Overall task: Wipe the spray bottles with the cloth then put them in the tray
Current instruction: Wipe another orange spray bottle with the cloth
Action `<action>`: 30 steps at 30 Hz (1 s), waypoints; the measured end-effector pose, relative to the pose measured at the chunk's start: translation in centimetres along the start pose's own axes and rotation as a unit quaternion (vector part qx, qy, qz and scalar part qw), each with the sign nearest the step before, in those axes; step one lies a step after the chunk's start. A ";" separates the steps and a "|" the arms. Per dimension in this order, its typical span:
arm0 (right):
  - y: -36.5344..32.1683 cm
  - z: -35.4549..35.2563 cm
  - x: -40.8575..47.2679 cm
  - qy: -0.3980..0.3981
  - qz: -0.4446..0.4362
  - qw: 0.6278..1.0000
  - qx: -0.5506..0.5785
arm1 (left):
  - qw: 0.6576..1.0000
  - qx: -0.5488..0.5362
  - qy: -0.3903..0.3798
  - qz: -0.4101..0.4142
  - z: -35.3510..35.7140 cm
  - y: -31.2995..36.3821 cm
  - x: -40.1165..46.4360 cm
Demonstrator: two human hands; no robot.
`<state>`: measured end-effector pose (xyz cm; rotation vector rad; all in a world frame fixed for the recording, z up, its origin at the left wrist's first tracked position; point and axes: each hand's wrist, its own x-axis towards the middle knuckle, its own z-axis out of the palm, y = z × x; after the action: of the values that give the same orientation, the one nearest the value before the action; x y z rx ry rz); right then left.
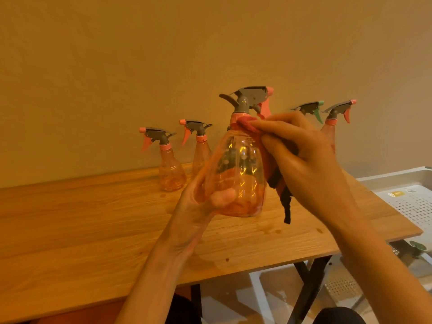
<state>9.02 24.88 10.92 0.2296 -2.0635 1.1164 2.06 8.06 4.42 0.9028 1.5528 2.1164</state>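
Wooden table (93, 218) (black-legged) against plain wall (140, 54).

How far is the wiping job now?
Done: nothing shows in the white tray. In hand: left hand holds an orange spray bottle; right hand presses the cloth on its neck. Left: four bottles wait on the wooden table.

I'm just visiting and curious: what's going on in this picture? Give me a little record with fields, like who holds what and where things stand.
left hand: grips the base of the held bottle, lifted above the table
right hand: presses the cloth against the bottle's neck and side
waiting bottles: four upright at the back of the wooden table; three with pink triggers, one green-trigger bottle, mostly hidden behind the right hand
tray: white, perforated, right of the table; no bottle visible in the part shown
stage: wiping
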 end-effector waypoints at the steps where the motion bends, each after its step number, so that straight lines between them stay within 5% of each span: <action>1: -0.1 0.1 -0.1 -0.003 0.002 1.000 0.003 | 1.000 0.002 0.006 0.005 -0.1 0.0 0.1; 9: 0.6 1.6 -5.4 0.026 -0.088 0.995 -0.046 | 0.999 0.008 0.035 0.003 -0.6 -0.1 0.6; 30: 1.2 2.1 -7.3 0.061 -0.053 0.996 -0.033 | 0.999 0.013 0.028 0.009 0.2 -0.5 0.5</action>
<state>12.39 22.61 4.36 0.2296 -1.9527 0.9738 1.80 8.61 4.15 0.8761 1.6095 2.1547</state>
